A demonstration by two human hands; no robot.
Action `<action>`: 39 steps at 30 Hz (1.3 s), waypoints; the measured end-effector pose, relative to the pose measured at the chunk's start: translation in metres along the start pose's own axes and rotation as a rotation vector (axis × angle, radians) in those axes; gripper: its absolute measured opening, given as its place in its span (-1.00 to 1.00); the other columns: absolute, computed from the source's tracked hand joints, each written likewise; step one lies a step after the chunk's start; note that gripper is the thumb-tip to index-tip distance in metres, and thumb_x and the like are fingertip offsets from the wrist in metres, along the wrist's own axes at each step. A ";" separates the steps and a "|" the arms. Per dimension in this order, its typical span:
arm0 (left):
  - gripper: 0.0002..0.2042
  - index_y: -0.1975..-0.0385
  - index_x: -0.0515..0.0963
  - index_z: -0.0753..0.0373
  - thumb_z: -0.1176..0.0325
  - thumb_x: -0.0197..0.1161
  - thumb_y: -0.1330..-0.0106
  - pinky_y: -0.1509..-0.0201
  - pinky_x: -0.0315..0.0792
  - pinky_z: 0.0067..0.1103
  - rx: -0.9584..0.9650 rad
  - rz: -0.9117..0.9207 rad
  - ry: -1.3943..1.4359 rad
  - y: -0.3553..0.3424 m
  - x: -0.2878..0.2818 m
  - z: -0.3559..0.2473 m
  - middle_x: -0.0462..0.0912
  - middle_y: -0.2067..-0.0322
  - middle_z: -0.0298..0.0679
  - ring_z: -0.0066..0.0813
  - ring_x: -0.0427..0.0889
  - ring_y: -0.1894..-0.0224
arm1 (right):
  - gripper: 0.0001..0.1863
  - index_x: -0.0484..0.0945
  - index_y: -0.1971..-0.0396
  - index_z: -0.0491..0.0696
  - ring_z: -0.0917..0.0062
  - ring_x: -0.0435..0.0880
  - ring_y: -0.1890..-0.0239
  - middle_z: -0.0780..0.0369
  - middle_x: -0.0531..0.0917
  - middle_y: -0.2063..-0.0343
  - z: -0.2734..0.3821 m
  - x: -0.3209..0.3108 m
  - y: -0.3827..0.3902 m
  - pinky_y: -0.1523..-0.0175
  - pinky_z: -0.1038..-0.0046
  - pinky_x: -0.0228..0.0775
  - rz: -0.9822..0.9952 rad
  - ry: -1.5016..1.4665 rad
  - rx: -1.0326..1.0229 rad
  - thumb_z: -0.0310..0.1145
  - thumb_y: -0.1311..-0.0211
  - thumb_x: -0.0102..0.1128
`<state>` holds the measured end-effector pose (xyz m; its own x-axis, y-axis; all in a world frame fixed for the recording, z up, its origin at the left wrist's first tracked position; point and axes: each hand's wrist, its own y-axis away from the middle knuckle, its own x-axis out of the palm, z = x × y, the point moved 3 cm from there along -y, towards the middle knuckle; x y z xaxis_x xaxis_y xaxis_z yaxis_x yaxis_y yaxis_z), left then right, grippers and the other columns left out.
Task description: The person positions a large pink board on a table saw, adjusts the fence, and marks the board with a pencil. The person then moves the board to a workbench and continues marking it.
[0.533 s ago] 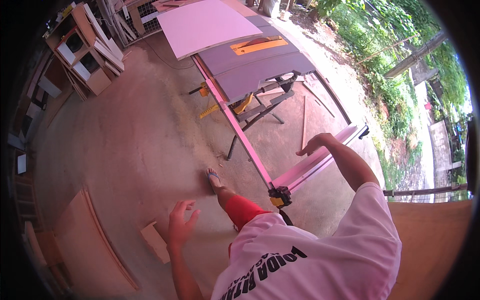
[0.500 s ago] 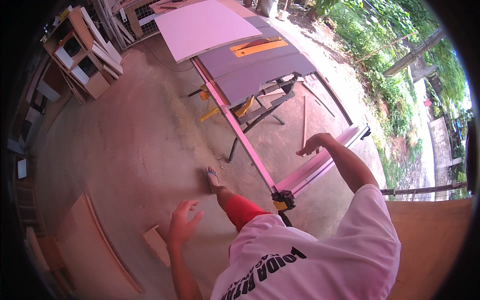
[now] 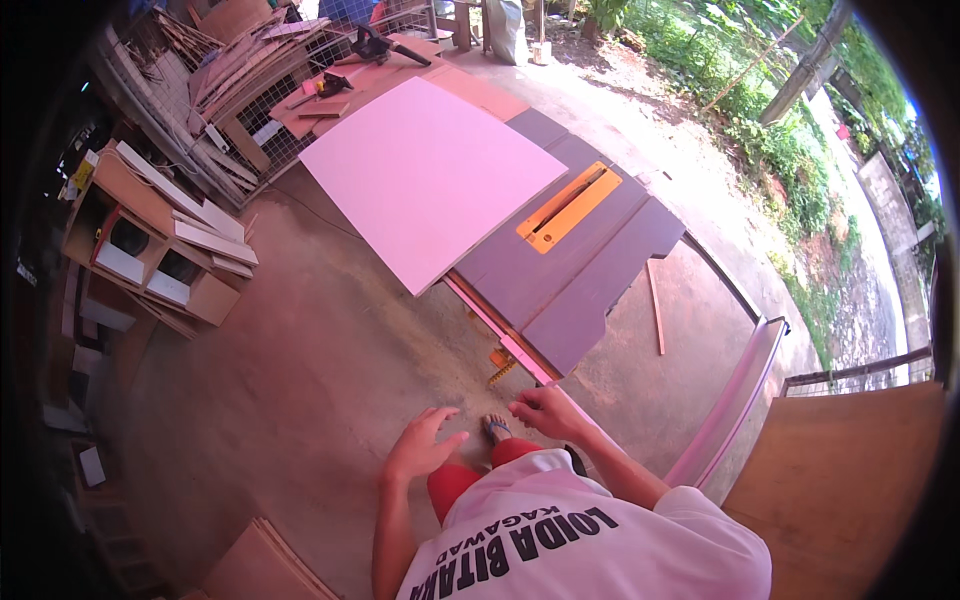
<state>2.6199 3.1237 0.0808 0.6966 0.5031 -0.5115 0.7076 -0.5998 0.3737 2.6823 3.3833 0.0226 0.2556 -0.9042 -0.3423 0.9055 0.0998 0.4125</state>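
My left hand hangs in the air over the floor, open, thumb and fingers apart and holding nothing. My right hand is above the near end of the table saw's pink-looking rail; its fingers are curled in with nothing visible in them, and I cannot tell whether it touches the rail. Ahead stands the table saw, its dark top carrying an orange insert plate with a slot. A large pale square panel lies flat over the saw's left side.
Beyond the panel, power tools rest on a wooden surface. A wooden cabinet with boards stands at left. The saw's extended rail lies to my right, beside a brown sheet. Stacked boards are at lower left.
I have moved closer to the saw, so it and the panel appear larger. My right hand has come down and left, toward my left hand, its fingers more curled.
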 end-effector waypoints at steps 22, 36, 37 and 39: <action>-0.30 -0.09 0.51 0.41 -0.20 0.27 -0.27 -0.24 0.43 -0.21 -0.065 -0.676 -0.670 -0.585 -0.626 0.264 0.60 -0.04 0.16 0.02 0.55 -0.20 | -0.39 0.40 -0.06 -0.31 0.10 0.61 -0.05 -0.12 0.62 0.05 0.137 0.073 -0.351 -0.16 0.20 0.41 -1.156 -0.428 0.721 0.02 -0.42 0.17; -0.12 -0.18 0.46 0.42 -0.44 -0.07 -0.35 -0.26 0.39 -0.09 -0.136 -0.266 -0.769 -0.642 -0.702 0.269 0.57 -0.10 0.22 0.18 0.54 -0.19 | -0.36 0.57 -0.10 -0.26 0.24 0.74 0.12 -0.02 0.74 0.15 0.186 0.129 -0.384 -0.01 0.30 0.52 -1.187 -0.767 0.484 0.08 -0.41 0.19; -0.13 -0.19 0.45 0.42 -0.42 -0.09 -0.36 -0.27 0.38 -0.09 -0.097 -0.256 -0.783 -0.640 -0.722 0.281 0.56 -0.11 0.21 0.18 0.53 -0.19 | -0.38 0.57 -0.09 -0.23 0.20 0.74 0.11 -0.03 0.74 0.15 0.203 0.133 -0.386 -0.02 0.28 0.52 -1.235 -0.684 0.464 0.08 -0.40 0.19; -0.31 -0.19 0.44 0.41 -0.18 0.12 -0.40 -0.30 0.34 -0.12 -0.038 -0.408 -1.035 -0.621 -0.710 0.259 0.48 -0.18 0.19 0.15 0.44 -0.27 | -0.40 0.58 -0.07 -0.18 0.11 0.73 0.09 -0.05 0.74 0.15 0.237 0.145 -0.382 -0.04 0.24 0.51 -1.355 -0.527 0.470 0.09 -0.38 0.19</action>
<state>1.6554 2.9775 0.0117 -0.0116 -0.1142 -0.9934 0.8766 -0.4792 0.0449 2.2937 3.1157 0.0153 -0.8883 -0.2540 -0.3826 0.1392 -0.9428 0.3029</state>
